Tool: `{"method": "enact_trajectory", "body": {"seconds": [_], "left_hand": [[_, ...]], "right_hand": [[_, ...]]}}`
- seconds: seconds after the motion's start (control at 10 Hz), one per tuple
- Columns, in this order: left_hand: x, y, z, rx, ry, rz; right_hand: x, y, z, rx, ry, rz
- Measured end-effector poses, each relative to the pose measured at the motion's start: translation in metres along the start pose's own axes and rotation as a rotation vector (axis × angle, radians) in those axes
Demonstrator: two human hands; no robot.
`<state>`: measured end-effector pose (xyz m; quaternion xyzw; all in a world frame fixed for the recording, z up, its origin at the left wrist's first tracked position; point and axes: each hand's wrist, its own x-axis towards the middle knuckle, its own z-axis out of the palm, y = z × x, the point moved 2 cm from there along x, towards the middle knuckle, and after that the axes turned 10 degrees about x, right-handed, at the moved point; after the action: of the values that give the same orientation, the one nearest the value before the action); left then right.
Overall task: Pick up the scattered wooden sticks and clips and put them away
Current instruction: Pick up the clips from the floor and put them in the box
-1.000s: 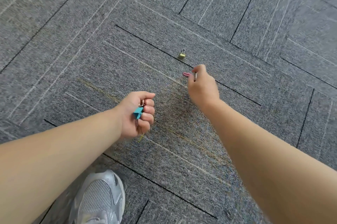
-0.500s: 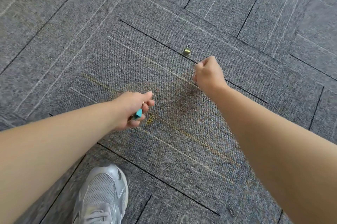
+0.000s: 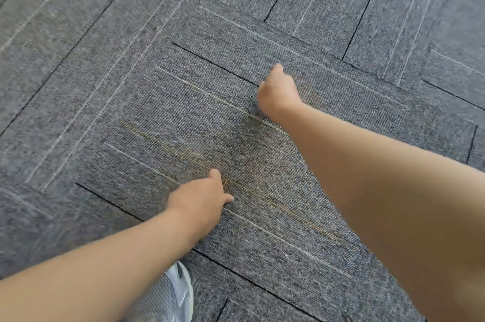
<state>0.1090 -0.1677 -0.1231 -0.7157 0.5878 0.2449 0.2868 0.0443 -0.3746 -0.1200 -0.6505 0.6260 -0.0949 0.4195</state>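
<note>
Reaching forward, right hand (image 3: 278, 91) now covers the spot where the small gold metal binder clip lay; clip hidden beneath curled fingers, grip not discernible; left hand (image 3: 202, 198) drops onto grey carpet tile (image 3: 105, 112), contents unseen; pickup looks imminent

The blurred head view looks down on grey carpet (image 3: 110, 101). The left hand (image 3: 200, 202) reaches low, knuckles up, thumb forward. The right hand (image 3: 278, 92) is farther ahead with its fingers curled under, their contents hidden. A grey shoe (image 3: 173, 295) shows at the bottom edge.
</note>
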Motion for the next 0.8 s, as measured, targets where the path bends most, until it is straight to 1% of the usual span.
{"method": "enact_trajectory", "body": {"seconds": [0.1,0.2,0.3,0.4,0.5,0.6,0.7,0.8], "left_hand": [[0.001,-0.003,0.004,0.016,0.036,0.065],[0.006,-0.009,0.004,0.013,0.065,0.136],[0.008,-0.012,0.006,0.015,0.1,0.178],[0.012,-0.017,0.006,-0.031,0.132,0.175],[0.012,-0.025,0.007,-0.227,0.147,0.187],[0.013,-0.035,0.001,-0.526,0.139,0.057],[0.019,-0.043,0.0,-1.141,0.014,-0.271],[0.026,-0.051,-0.001,-1.86,-0.249,-0.397]], "right_hand": [[-0.007,0.003,0.008,-0.213,-0.028,-0.093],[-0.016,0.013,0.007,-0.361,0.002,-0.166],[-0.019,0.018,0.0,-0.36,0.005,-0.151],[-0.015,0.022,-0.004,-0.321,0.025,-0.078],[-0.014,0.024,-0.004,-0.293,0.076,-0.032],[-0.015,0.026,-0.004,-0.169,0.15,0.025],[-0.012,0.027,-0.008,-0.154,0.179,0.025],[-0.007,0.031,-0.01,-0.119,0.212,0.051]]}}
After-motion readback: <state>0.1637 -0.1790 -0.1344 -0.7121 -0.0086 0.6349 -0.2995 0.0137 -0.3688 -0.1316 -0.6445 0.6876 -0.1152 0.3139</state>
